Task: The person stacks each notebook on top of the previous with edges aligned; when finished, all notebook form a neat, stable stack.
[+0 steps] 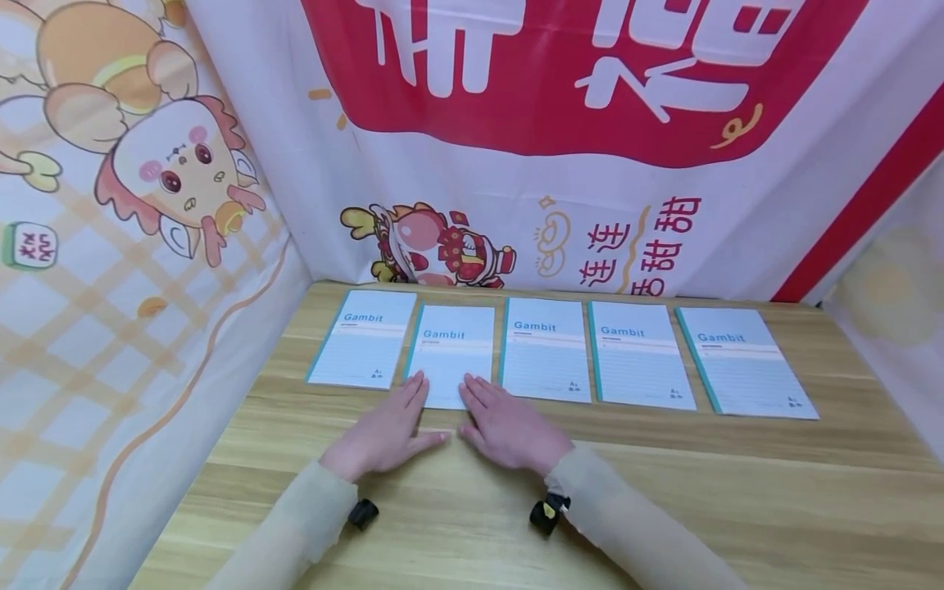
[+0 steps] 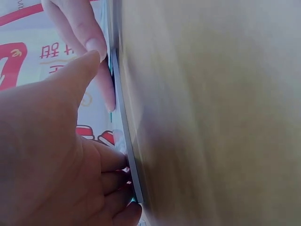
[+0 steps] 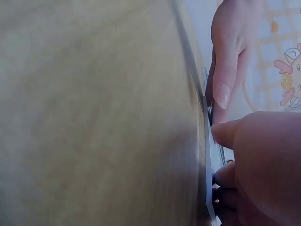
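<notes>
A "Gambit" notebook (image 1: 453, 352) with a pale blue and white cover lies flat on the wooden table, second from the left in a row. At its lower left corner, my left hand (image 1: 387, 430) rests with fingers straight and thumb stretched inward. My right hand (image 1: 512, 422) mirrors it at the lower right corner, fingertips on the cover. The two thumbs point at each other below the near edge. In the left wrist view the notebook's thin edge (image 2: 127, 127) runs along the left fingers; the right wrist view shows that edge (image 3: 208, 160) beside the right fingers.
Similar notebooks lie on both sides: one on the left (image 1: 365, 340) and several on the right, the nearest (image 1: 547, 352) close by. Printed cloth hangs behind the table (image 1: 664, 500) and along its left side (image 1: 243, 344). Small black devices (image 1: 363, 515) sit at both wrists.
</notes>
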{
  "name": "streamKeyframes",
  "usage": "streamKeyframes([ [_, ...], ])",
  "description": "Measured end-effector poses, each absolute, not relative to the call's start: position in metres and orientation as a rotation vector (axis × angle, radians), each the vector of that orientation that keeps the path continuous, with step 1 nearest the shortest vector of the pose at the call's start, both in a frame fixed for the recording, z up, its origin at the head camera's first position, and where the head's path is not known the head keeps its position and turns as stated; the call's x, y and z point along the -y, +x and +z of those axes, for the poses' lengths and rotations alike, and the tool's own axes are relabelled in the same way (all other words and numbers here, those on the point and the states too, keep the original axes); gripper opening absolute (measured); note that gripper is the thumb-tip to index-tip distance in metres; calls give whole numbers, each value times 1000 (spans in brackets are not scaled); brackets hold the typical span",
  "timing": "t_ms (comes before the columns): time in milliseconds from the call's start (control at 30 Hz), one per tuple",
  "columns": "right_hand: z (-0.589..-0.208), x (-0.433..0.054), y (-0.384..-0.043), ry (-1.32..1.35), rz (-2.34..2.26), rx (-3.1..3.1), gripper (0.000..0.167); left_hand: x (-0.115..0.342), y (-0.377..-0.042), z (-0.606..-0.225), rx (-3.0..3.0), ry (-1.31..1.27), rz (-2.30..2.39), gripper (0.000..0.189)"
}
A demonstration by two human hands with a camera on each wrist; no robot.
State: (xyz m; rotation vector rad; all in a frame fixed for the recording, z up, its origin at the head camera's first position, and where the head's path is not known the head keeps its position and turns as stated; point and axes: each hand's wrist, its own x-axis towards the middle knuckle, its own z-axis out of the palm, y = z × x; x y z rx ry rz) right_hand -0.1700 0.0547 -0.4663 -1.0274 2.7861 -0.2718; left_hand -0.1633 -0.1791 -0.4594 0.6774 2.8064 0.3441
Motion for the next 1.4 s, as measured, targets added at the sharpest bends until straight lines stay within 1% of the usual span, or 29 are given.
streamKeyframes([
  [400,-466,-55,-139,-1040,-300,-2806,71,185,-134,-456,-2799,696,430,95],
  [500,-464,-57,-135,-1040,-342,-2808,70,185,-131,-455,-2787,691,456,95],
  [633,-465,-58,-137,-1004,-474,-2810,66,186,-136,-451,-2783,605,535,93],
  [867,-463,-58,-150,-665,-1060,-2826,72,197,-155,-446,-2824,470,890,77],
  [933,-462,-61,-153,-568,-1213,-2816,71,201,-159,-446,-2818,399,1002,72],
  [1067,-462,-69,-157,-411,-1439,-2704,68,210,-165,-447,-2753,224,1197,66],
  [1200,-464,-76,-156,-321,-1543,-2539,68,218,-165,-451,-2700,88,1265,67],
  [1400,-465,-80,-149,-286,-1539,-2412,70,223,-156,-454,-2638,11,1296,68],
])
